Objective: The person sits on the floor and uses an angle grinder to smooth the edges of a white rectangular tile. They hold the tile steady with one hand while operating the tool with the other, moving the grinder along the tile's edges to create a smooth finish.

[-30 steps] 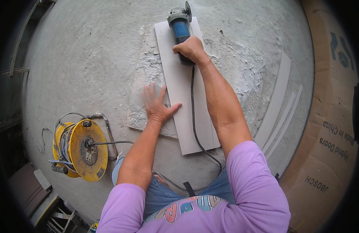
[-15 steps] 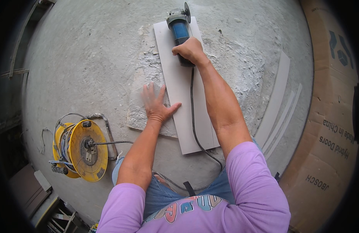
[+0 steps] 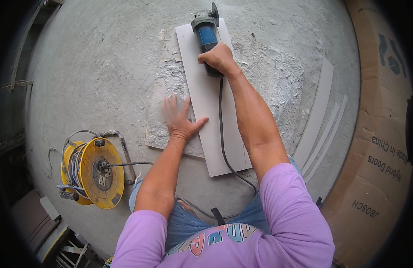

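Note:
My right hand (image 3: 218, 59) is wrapped round the dark rear body of a blue angle grinder (image 3: 206, 35). Its round disc stands upright at the far right side of the tool, near the far end of a long pale board (image 3: 204, 102). From the grinder's back a black cord (image 3: 221, 129) runs down over the board toward me. My left hand (image 3: 179, 119) lies flat with fingers spread, thumb on the board's left edge. Its other fingers rest over the rough, dust-whitened slab (image 3: 159, 134) under the board.
A yellow cable reel (image 3: 110, 174) stands at the left with a plug in its hub. Several narrow pale strips (image 3: 320, 102) lie on the concrete floor (image 3: 104, 67) at the right. Beyond them is a large brown cardboard box (image 3: 371, 147). Dark planks (image 3: 32, 214) sit at the lower left.
Almost nothing differs. The board appears shifted very slightly to the left; both hands and the grinder keep their places.

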`<state>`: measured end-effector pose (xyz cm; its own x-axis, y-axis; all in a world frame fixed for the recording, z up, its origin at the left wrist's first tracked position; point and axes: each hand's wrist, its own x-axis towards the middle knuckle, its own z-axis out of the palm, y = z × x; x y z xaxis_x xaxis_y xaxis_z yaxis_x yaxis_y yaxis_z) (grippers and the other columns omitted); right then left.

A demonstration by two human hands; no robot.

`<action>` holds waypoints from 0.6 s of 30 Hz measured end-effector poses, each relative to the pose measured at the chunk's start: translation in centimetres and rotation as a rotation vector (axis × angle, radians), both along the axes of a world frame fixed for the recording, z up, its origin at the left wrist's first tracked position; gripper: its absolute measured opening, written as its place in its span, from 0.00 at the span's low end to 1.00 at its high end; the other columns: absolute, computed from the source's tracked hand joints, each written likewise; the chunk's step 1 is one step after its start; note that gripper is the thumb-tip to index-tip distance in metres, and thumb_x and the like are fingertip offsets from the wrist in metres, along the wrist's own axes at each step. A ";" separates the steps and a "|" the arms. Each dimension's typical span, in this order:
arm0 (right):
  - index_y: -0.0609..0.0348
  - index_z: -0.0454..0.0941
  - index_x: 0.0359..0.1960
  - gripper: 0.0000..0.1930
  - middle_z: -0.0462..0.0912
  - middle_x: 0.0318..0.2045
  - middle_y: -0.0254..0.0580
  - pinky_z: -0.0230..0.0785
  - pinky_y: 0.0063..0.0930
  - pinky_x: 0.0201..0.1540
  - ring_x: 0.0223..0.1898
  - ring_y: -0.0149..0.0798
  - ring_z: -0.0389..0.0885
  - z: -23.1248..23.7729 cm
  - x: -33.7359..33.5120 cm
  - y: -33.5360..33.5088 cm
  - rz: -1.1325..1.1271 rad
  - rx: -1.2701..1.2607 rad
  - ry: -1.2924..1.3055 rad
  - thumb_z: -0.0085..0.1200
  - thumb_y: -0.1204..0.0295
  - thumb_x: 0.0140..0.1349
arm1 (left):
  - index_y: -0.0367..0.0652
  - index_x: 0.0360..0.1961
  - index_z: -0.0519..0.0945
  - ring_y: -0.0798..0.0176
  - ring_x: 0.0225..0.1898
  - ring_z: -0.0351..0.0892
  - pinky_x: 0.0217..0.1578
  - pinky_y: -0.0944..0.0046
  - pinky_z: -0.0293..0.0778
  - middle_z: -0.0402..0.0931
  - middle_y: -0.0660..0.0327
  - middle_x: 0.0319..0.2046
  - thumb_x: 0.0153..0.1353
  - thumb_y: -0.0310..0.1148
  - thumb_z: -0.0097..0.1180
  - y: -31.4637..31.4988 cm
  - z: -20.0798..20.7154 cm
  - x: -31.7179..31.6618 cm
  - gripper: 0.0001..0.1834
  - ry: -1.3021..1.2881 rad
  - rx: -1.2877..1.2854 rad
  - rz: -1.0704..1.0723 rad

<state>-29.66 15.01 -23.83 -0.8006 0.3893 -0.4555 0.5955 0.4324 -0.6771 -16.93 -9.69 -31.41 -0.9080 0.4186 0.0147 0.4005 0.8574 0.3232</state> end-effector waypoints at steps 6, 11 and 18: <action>0.71 0.85 0.31 0.23 0.87 0.36 0.60 0.80 0.36 0.43 0.39 0.50 0.88 -0.1 0.1 0.0 -0.007 0.000 0.013 0.72 0.62 0.36 | 0.58 0.67 0.71 0.35 0.76 0.39 0.73 0.32 0.35 0.51 0.46 0.72 0.39 0.74 0.65 0.1 0.0 0.0 0.55 -0.001 -0.008 0.002; 0.70 0.85 0.31 0.23 0.87 0.36 0.60 0.80 0.35 0.43 0.39 0.50 0.88 -0.4 0.2 0.0 -0.011 -0.015 0.025 0.72 0.62 0.35 | 0.58 0.67 0.71 0.36 0.76 0.39 0.73 0.32 0.36 0.51 0.46 0.72 0.39 0.74 0.66 0.0 0.0 0.0 0.55 0.001 -0.006 0.003; 0.71 0.84 0.31 0.24 0.87 0.36 0.60 0.80 0.36 0.43 0.39 0.51 0.88 -0.1 0.6 -0.1 -0.026 -0.020 0.036 0.72 0.62 0.35 | 0.58 0.68 0.71 0.35 0.76 0.39 0.73 0.32 0.37 0.51 0.47 0.72 0.39 0.73 0.66 0.0 -0.2 0.1 0.55 0.017 -0.004 0.000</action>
<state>-29.04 14.91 -23.97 -0.8065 0.4008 -0.4346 0.5813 0.4033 -0.7067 -16.85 -9.70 -31.60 -0.9076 0.4188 0.0287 0.4061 0.8586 0.3129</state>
